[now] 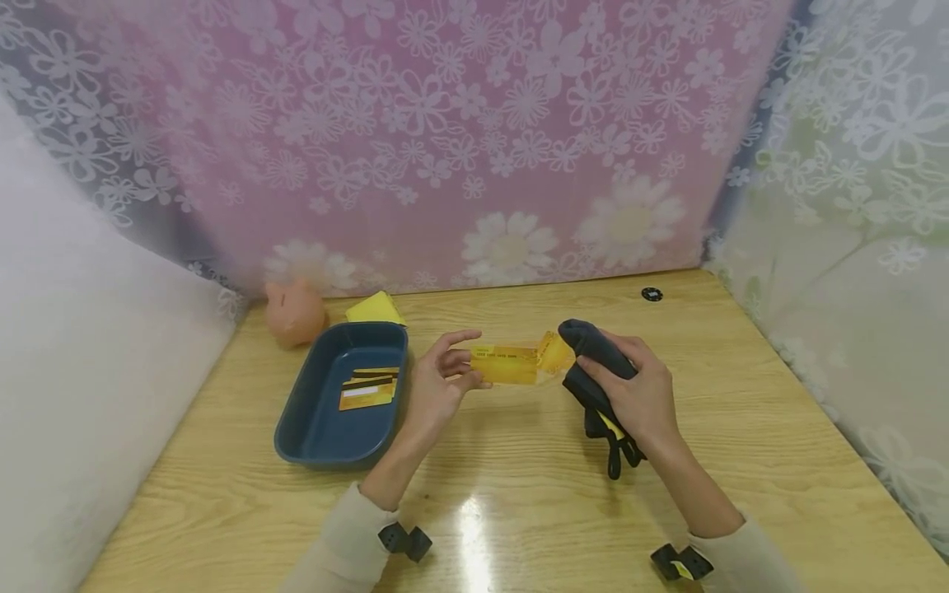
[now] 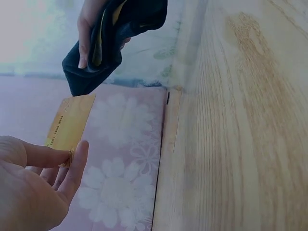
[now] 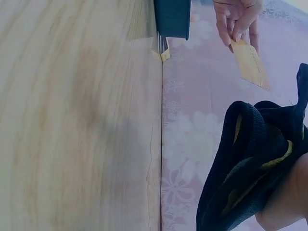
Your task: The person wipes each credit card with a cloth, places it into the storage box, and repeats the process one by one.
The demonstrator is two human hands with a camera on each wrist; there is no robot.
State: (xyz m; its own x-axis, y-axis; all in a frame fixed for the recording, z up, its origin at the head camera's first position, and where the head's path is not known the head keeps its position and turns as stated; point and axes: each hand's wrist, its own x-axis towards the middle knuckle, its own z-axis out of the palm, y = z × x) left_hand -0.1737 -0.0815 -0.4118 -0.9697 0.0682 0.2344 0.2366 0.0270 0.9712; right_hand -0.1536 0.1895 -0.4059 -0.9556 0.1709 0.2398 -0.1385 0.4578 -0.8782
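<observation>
The left hand [image 1: 437, 383] pinches a gold bank card [image 1: 504, 366] and holds it up over the bench [image 1: 519, 486]. The right hand [image 1: 643, 397] is wrapped round a dark cloth pouch [image 1: 596, 344], near the card. More gold cards [image 1: 367, 393] lie in a blue tub [image 1: 317, 424] beside the left hand.

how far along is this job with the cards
Seemingly done: a few cards lie in the blue tray. In hand: the left hand pinches another card; the right hand grips a dark cloth. Remaining, likely: placing the held card; whether the cloth hides more can't be seen.
</observation>
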